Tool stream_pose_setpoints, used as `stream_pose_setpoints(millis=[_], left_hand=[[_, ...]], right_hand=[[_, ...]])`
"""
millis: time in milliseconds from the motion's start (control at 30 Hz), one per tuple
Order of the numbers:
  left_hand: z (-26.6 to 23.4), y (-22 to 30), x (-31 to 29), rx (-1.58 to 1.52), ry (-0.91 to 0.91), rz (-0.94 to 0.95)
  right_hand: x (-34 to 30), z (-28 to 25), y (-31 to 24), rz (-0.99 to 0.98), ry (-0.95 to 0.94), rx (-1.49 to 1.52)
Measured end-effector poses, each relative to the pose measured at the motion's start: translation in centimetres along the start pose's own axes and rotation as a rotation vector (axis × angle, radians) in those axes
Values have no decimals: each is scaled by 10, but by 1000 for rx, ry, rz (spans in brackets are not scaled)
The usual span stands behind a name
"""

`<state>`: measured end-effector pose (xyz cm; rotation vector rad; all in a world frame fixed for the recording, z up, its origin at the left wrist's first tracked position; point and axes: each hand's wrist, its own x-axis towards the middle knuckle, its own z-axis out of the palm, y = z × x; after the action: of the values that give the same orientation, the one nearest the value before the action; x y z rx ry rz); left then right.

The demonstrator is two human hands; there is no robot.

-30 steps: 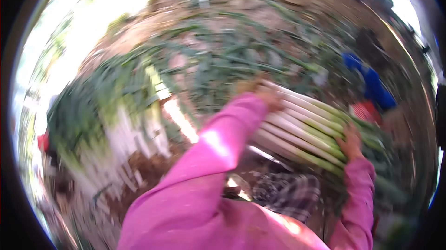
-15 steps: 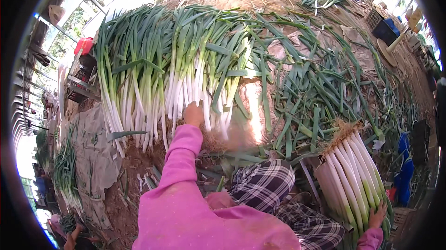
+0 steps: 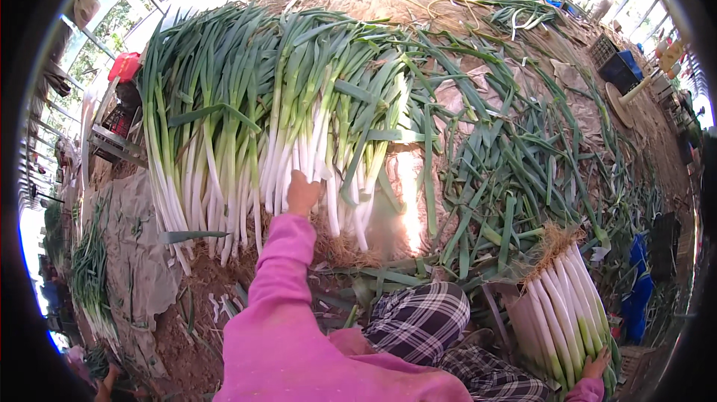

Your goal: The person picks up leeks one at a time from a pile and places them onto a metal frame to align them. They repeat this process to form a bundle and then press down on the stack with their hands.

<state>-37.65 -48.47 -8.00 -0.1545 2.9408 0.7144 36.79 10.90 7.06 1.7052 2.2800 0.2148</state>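
My left hand, at the end of a pink sleeve, is among the white lower stalks of a wide row of leeks lying on the ground. Its fingers are curled round a stalk, the tips partly hidden. Far right and near, a bundle of leeks slants with its roots away from me and its green part close to my body. My right hand wraps over the greener side of that bundle. The bundle's underside is hidden.
Loose cut leaves cover the ground to the right. My checked-trouser knee is between row and bundle. A dark crate with a red container stands left. Another person's arm shows lower left, near more leeks.
The view has tilted a little, so the row and bundle appear lower. My left hand has shifted slightly up and left along the stalks. My right hand stays on the bundle.
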Motion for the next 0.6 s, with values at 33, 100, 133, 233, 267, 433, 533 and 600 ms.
stream_pose_setpoints(millis=[33, 100, 133, 233, 267, 433, 533, 600], left_hand=[[-22, 4, -7, -43, 53, 12], [-49, -17, -14, -67, 125, 13], [-52, -41, -20, 25, 117, 30], [-46, -86, -33, 174, 72, -43], [-39, -94, -34, 214, 34, -123], [-25, -80, -23, 226, 203, -46], [-21, -84, 0, 205, 153, -35], [-16, -90, 18, 202, 188, 23]], right_hand=[[1, 3, 6, 1, -3, -2], [8, 13, 7, -9, -7, 13], [14, 14, 3, -25, -9, 13], [24, 20, 14, -32, -22, -42], [28, 20, 29, -18, 1, -41], [32, 29, 39, -17, 4, -58], [24, 28, 23, 7, -25, -50], [19, 25, 15, -17, 28, -6]])
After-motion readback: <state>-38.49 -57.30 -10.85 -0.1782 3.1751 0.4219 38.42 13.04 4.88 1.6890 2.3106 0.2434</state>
